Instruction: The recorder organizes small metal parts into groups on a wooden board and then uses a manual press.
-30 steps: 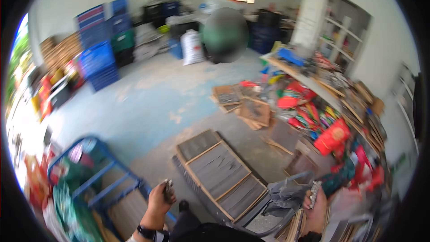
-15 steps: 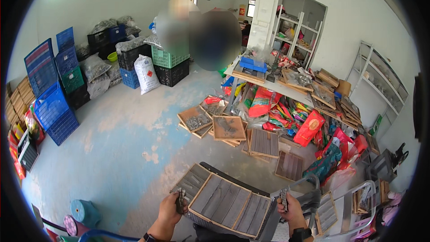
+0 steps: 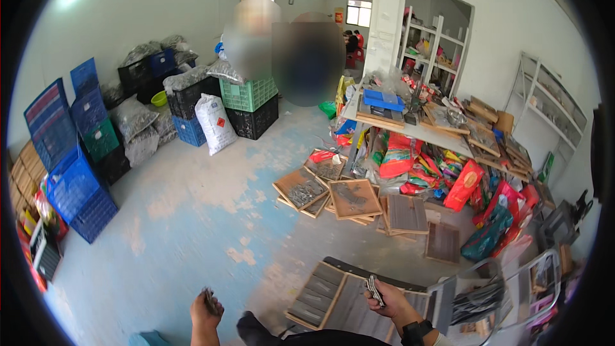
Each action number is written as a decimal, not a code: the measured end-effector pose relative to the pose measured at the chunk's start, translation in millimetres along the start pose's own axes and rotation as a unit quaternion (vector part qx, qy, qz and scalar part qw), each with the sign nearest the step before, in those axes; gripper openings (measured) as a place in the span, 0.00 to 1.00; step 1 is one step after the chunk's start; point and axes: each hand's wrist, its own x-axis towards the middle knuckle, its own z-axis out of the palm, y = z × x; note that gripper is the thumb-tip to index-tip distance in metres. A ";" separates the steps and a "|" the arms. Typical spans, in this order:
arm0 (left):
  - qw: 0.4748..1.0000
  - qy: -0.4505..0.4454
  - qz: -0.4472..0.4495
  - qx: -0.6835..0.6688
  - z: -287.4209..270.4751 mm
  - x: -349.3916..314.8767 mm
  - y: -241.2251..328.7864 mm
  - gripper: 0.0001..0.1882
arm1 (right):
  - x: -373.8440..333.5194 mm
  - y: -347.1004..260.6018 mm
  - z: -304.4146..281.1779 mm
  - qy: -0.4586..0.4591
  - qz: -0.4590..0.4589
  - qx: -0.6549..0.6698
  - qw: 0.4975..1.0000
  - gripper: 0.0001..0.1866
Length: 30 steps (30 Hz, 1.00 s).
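Observation:
My right hand (image 3: 396,307) is closed around a small stack of thin metal strips (image 3: 374,291), just above a wooden-framed tray (image 3: 341,295). Long grey slats or strips lie in rows in this tray, and a wooden divider splits it. To the left of the tray, over the floor, my left hand (image 3: 204,318) is closed on a small bunch of dark metal pieces (image 3: 209,302); their exact kind is too small to make out. My right forearm hides part of the tray's right side.
Several wooden trays (image 3: 354,198) lie stacked on the floor ahead, beside a cluttered table (image 3: 429,138) with colourful bags under it. A metal-framed chair (image 3: 506,295) stands at right. Blue crates (image 3: 80,195) and filled sacks line the left. Blurred figures are at the back.
My view has shifted. My left hand has moved left, away from the tray, and my right hand has come in over the tray from its right edge. Both still hold their metal pieces.

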 end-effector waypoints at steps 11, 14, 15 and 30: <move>0.995 0.022 -0.067 0.067 14.3 143.7 178.4 0.08 | 183.2 72.6 150.8 0.116 0.004 0.109 0.987 0.13; 0.994 -0.010 -0.091 0.057 42.8 180.2 190.8 0.07 | 208.8 76.1 170.7 0.153 0.010 0.073 0.985 0.14; 0.990 -0.030 -0.125 0.051 54.5 194.7 188.7 0.08 | 216.5 76.7 169.8 0.160 0.006 0.077 0.984 0.14; 0.947 -0.151 -0.229 0.166 355.8 363.6 123.2 0.09 | 351.4 -43.2 71.8 0.209 -0.080 0.246 0.943 0.13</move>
